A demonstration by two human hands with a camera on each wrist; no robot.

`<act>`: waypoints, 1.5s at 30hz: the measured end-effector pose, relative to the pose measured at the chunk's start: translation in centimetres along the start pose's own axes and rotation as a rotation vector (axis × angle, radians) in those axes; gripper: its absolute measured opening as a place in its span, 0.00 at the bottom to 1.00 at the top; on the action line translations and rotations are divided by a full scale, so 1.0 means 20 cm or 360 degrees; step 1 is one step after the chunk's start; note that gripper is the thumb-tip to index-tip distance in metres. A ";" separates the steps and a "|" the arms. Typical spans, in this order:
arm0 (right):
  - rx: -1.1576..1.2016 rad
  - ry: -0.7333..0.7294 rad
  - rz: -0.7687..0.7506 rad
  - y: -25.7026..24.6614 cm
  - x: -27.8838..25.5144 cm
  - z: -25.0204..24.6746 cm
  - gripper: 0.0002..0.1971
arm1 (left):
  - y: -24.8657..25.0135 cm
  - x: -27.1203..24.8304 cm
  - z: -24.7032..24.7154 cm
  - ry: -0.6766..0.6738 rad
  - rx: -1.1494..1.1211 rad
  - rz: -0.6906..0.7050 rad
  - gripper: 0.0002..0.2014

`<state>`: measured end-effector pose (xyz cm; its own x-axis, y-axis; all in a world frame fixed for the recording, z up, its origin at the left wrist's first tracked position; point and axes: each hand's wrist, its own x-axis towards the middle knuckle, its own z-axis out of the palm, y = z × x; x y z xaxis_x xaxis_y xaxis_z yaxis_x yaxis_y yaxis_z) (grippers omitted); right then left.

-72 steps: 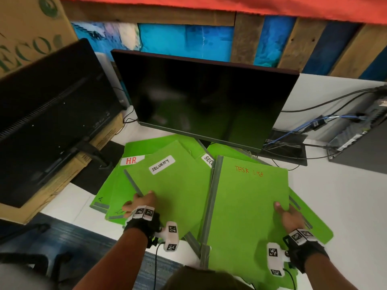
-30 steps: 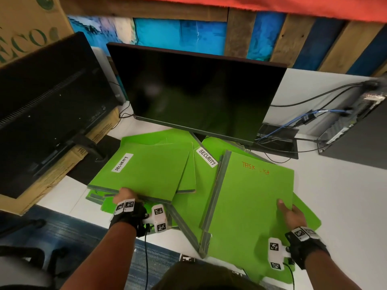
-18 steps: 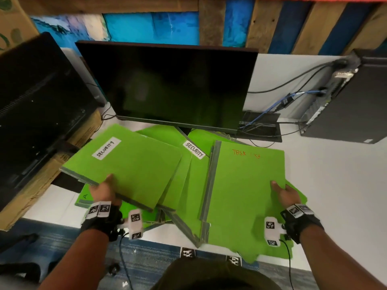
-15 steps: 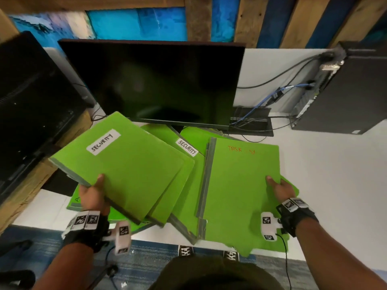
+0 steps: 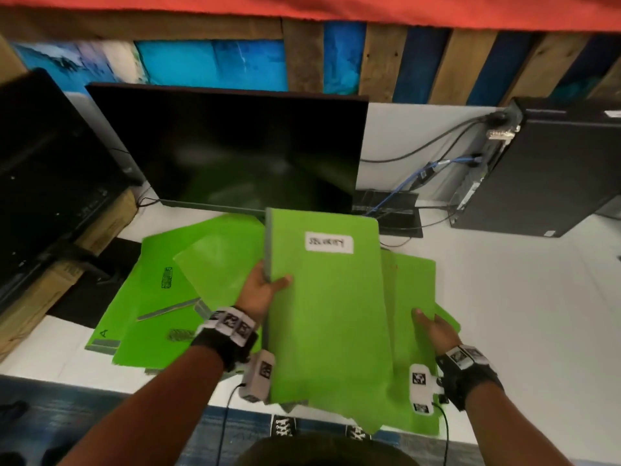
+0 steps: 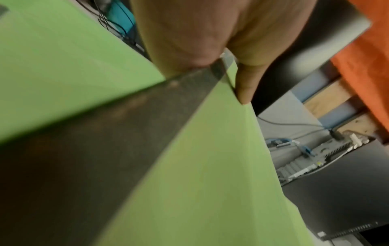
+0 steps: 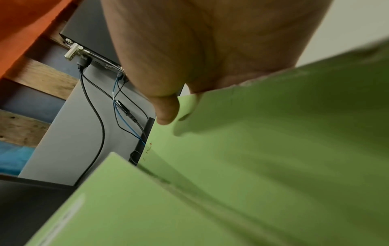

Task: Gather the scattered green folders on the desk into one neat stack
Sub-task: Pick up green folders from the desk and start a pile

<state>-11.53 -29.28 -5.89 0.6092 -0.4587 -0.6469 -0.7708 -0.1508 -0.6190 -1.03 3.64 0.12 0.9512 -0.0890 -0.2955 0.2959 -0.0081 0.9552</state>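
Note:
My left hand (image 5: 271, 281) grips the grey spine of a green folder labelled SECURITY (image 5: 327, 317) and holds it in the air over the right-hand pile. In the left wrist view the thumb (image 6: 189, 41) lies on one face and a finger (image 6: 244, 88) on the other. Beneath it lies a green folder with red writing (image 5: 415, 284). My right hand (image 5: 431, 326) holds that folder's right edge, thumb (image 7: 166, 111) on top, fingers hidden under it. Several more green folders (image 5: 158, 290) lie fanned out on the desk to the left.
A dark monitor (image 5: 235, 153) stands just behind the folders. A second black screen (image 5: 43, 183) rests on a cardboard box (image 5: 37, 297) at the left. A computer tower (image 5: 551, 169) with cables (image 5: 420, 176) is at the back right. White desk (image 5: 524, 297) shows to the right.
My left hand lifted the SECURITY folder off the left pile, swung it to the right and turned it upright over the red-lettered folder. The right hand stayed at that folder's edge.

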 end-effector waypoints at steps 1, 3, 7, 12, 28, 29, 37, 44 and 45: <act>0.0025 0.0007 0.0009 0.00 0.00 -0.01 0.27 | -0.03 0.02 0.05 -0.0005 0.0041 -0.0042 0.16; 0.0050 0.0032 0.0034 0.00 -0.01 -0.03 0.29 | -0.09 0.04 0.14 0.0041 0.0199 -0.0098 0.17; 0.0100 0.0022 0.0026 0.01 -0.01 -0.03 0.30 | -0.15 0.04 0.29 0.0142 0.0522 -0.0157 0.19; 0.0126 0.0000 -0.0022 0.04 0.01 0.00 0.27 | -0.21 0.05 0.34 -0.0135 0.0886 -0.0268 0.20; 0.0087 -0.0114 -0.0008 0.06 0.00 0.00 0.32 | -0.26 0.05 0.39 -0.0426 0.1564 -0.0355 0.47; 0.0105 -0.0140 -0.0006 0.06 0.00 -0.01 0.37 | -0.26 0.05 0.40 -0.0429 0.1609 -0.0361 0.47; 0.0161 0.0160 -0.0013 0.11 0.00 -0.05 0.20 | -0.17 0.18 0.33 -0.0683 0.1663 -0.0186 0.32; 0.0295 0.0371 -0.0008 0.18 -0.02 -0.12 0.17 | -0.12 0.26 0.36 -0.0973 0.2515 0.0248 0.43; 0.0298 0.0376 0.0013 0.18 -0.01 -0.12 0.17 | -0.14 0.27 0.36 -0.1055 0.2641 0.0294 0.46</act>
<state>-14.88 -31.89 -6.92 0.5257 -0.6537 -0.5443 -0.7143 0.0082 -0.6998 2.71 -4.01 -4.08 0.6449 -0.5444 -0.5365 -0.5837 -0.8039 0.1140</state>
